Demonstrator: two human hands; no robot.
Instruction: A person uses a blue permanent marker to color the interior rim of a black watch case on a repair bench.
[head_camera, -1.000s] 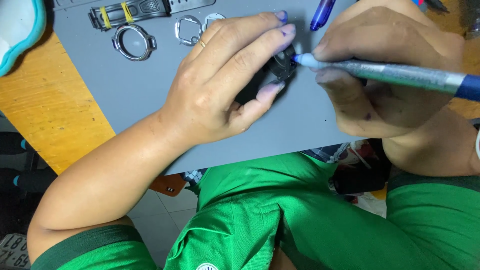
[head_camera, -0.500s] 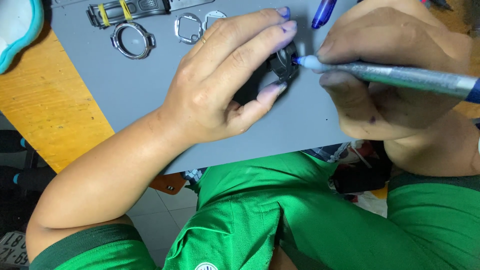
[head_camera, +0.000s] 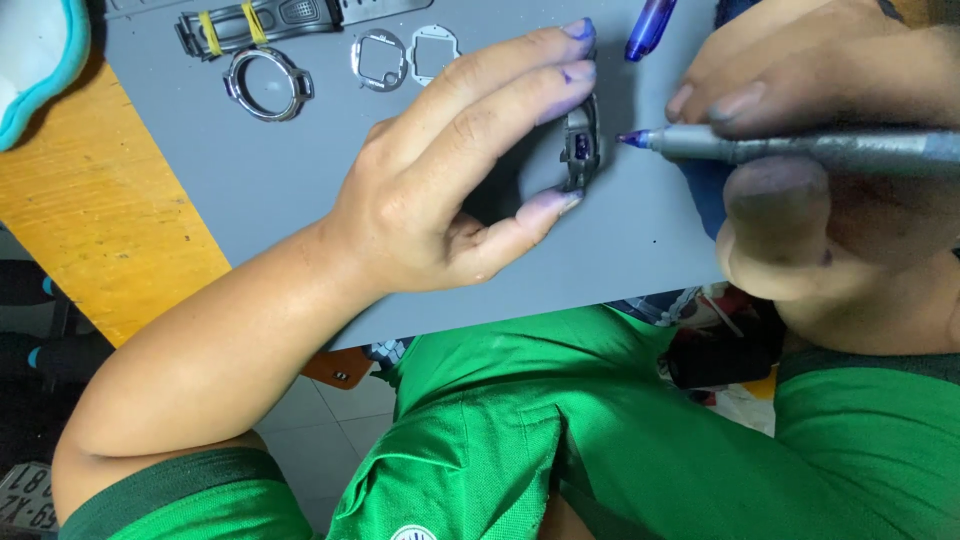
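Observation:
My left hand (head_camera: 455, 175) pinches a small dark watch case (head_camera: 581, 145) between thumb and fingertips, holding it on edge just above the grey mat (head_camera: 250, 170). Blue ink stains those fingertips. My right hand (head_camera: 830, 190) grips a grey marker (head_camera: 800, 148) with a blue tip; the tip sits just right of the case, a small gap apart. Blue ink shows on the side of the case that faces the tip.
At the mat's far edge lie a black watch strap with yellow bands (head_camera: 260, 20), a round bezel ring (head_camera: 268, 83) and two square metal frames (head_camera: 405, 55). A blue pen cap (head_camera: 648, 28) lies beyond the case. Orange wooden tabletop (head_camera: 90, 210) shows at left, with a white and teal object (head_camera: 35, 55).
The view has drawn closer. My left hand has turned the watch case more on edge, and the marker tip has drawn back a little from it.

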